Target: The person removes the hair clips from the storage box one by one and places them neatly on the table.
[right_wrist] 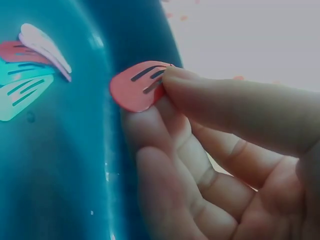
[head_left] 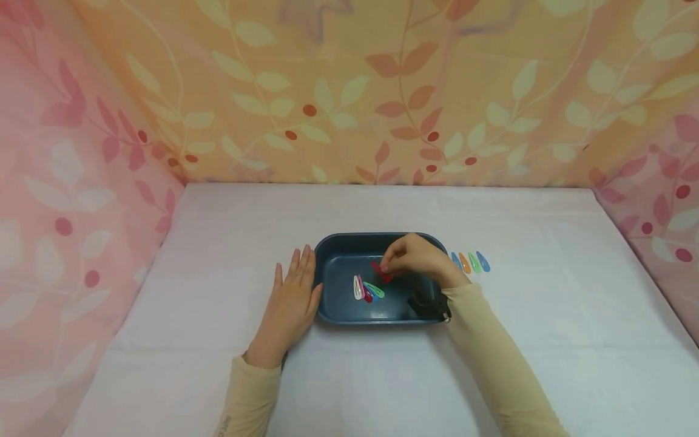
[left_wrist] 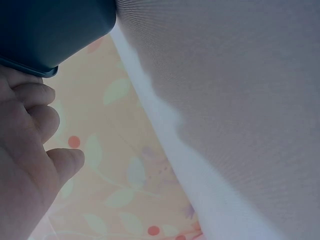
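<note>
A dark blue plastic tray (head_left: pixel 337 270) stands on the white table, with a small heap of snap hair clips (head_left: pixel 374 290) in pink, red, blue and green on its floor. Above the tray's inside, my right hand (head_left: pixel 414 258) pinches a red snap hair clip (right_wrist: pixel 137 89) between thumb and fingers, its rounded end sticking out. My left hand (head_left: pixel 292 303) lies along the tray's left side, fingers straight, the thumb at the rim. Seen from the left wrist, the fingers of that hand (left_wrist: pixel 25 130) reach up beside the tray's outer wall (left_wrist: pixel 65 30).
To the right of the tray, several more hair clips (head_left: pixel 474 262) in blue, orange and green lie in a row on the white cloth (head_left: pixel 546 340). A dark wrist strap (head_left: pixel 428 305) hangs at the right wrist. Patterned curtains (head_left: pixel 327 91) enclose the table's back and sides.
</note>
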{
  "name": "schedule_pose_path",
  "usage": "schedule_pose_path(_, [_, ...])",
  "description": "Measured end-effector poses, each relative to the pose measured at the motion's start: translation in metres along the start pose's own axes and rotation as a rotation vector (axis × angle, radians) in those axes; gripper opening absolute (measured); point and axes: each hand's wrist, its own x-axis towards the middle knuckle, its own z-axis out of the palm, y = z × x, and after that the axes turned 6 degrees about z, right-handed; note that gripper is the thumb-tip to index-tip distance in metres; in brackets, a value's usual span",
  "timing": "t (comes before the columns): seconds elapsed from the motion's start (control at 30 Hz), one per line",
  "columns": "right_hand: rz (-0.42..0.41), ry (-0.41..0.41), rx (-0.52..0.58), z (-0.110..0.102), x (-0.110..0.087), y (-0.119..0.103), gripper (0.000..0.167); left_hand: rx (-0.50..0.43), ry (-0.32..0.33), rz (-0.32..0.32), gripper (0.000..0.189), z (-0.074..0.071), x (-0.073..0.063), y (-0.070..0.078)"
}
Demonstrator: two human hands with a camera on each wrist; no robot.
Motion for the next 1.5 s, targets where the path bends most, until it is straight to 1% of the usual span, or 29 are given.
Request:
schedule_pose_path(0.13, [0.000,0.030,0.027,-0.004,-0.005,0.001,0.013,0.004,-0.004,-0.003,0.061,-0.001,0.001,0.000])
schedule_pose_path(0.23, [-0.017,0.052,0.043,-0.007,-0.009,0.003,0.013,0.002,0.001,-0.002,0.061,-0.002,0.001,0.000])
schedule_pose_path(0.43, [-0.051,0.071,0.082,-0.015,-0.015,0.008,0.014,-0.002,0.010,0.000,0.061,-0.003,0.003,0.000])
schedule_pose_path(0.63, [-0.081,0.106,0.074,-0.021,-0.022,0.010,0.015,0.002,0.016,0.005,0.061,-0.003,0.005,0.000])
schedule_pose_path(0.9, [-0.071,0.151,0.080,-0.024,-0.033,0.015,0.016,0.001,0.019,0.010,0.062,-0.002,0.004,0.001])
schedule_pose_path(1.17, [-0.082,0.173,0.145,-0.033,-0.043,0.025,0.017,0.005,0.024,0.016,0.061,-0.001,0.002,0.002])
schedule_pose_path(1.37, [-0.065,0.208,0.124,-0.040,-0.052,0.029,0.017,0.012,0.015,0.000,0.061,0.000,-0.003,0.002])
schedule_pose_path(1.5, [-0.070,0.231,0.106,-0.046,-0.056,0.033,0.017,0.013,0.030,0.004,0.061,0.000,-0.002,0.002])
